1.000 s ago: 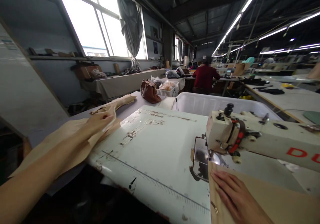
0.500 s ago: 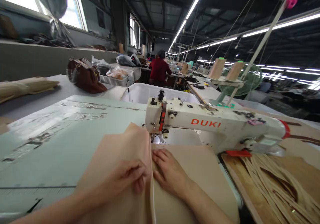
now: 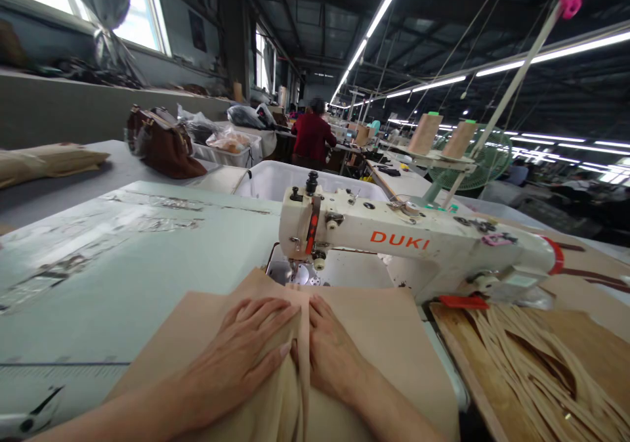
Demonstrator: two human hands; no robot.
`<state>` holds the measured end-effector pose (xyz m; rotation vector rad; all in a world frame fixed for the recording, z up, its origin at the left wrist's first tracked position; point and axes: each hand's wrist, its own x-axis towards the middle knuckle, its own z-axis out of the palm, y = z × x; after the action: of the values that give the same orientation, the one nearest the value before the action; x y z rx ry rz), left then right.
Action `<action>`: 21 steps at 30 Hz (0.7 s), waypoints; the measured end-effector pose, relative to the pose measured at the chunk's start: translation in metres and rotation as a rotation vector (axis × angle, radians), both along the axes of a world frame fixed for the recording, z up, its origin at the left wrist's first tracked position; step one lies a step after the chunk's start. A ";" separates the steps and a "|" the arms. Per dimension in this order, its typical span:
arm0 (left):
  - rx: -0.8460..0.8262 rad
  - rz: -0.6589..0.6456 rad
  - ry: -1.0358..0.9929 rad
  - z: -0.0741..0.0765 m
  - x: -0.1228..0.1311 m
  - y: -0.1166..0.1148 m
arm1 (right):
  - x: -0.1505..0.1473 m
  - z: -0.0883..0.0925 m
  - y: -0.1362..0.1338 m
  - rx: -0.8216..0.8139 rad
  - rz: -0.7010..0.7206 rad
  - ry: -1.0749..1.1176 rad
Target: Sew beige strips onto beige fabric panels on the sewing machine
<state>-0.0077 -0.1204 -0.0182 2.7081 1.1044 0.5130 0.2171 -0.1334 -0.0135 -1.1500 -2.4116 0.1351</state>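
Two tan leather-like panels [image 3: 187, 337] lie on the pale green sewing table [image 3: 123, 265], meeting in a raised seam [image 3: 304, 343] that runs toward the needle. My left hand [image 3: 246, 356] lies flat on the left panel, fingers spread, fingertips at the seam. My right hand [image 3: 329, 350] rests flat on the right panel [image 3: 384, 337], just beside the seam. A white DUKI sewing machine [image 3: 394, 238] stands right behind the panels, its needle area [image 3: 300, 271] just past their far edge.
A pile of tan strips [image 3: 531, 363] lies on a board at the right. A white plastic bin [image 3: 280, 182] stands behind the machine, a brown handbag [image 3: 160, 143] at far left, thread cones [image 3: 426, 133] and a green fan [image 3: 480, 159] beyond. A person in red [image 3: 311, 136] sits farther back.
My left hand fetched a tan panel from the left pile and laid it beside the right one. Since half a second ago it has flattened out and both hands pressed the seam down.
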 end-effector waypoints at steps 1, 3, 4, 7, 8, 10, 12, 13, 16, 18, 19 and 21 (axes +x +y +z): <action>-0.019 -0.002 0.001 0.002 0.002 0.003 | 0.000 -0.001 -0.001 0.001 -0.004 0.001; -0.060 -0.005 0.005 0.004 0.005 0.015 | -0.001 -0.002 -0.001 -0.015 -0.021 -0.002; -0.070 0.002 0.001 0.005 0.007 0.023 | -0.001 -0.002 -0.001 -0.028 -0.023 -0.005; -0.005 0.031 -0.056 0.007 0.013 0.051 | -0.002 -0.003 -0.001 -0.065 -0.018 -0.002; 0.033 0.037 -0.080 0.008 0.015 0.060 | -0.001 -0.003 -0.001 -0.072 -0.017 0.001; 0.084 0.050 -0.107 0.011 0.018 0.076 | -0.001 -0.003 0.000 -0.085 -0.020 0.001; 0.090 0.060 -0.106 0.014 0.019 0.083 | 0.000 -0.003 0.001 -0.093 -0.026 -0.003; 0.082 0.062 -0.099 0.015 0.018 0.082 | 0.000 -0.003 0.001 -0.095 -0.029 -0.005; 0.053 0.075 -0.080 0.011 0.012 0.063 | -0.001 -0.002 0.001 -0.088 -0.024 -0.011; 0.068 0.077 -0.064 0.003 0.005 0.047 | -0.002 0.000 0.001 -0.082 -0.017 -0.013; 0.083 0.073 -0.051 -0.001 0.002 0.039 | -0.002 0.000 0.001 -0.083 -0.018 -0.016; 0.099 0.054 -0.019 -0.008 -0.003 0.030 | -0.002 0.001 0.000 -0.088 -0.028 -0.024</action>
<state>-0.0103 -0.0908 -0.0265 2.7572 1.1798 0.6164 0.2150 -0.1335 -0.0126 -1.2304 -2.4310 0.2223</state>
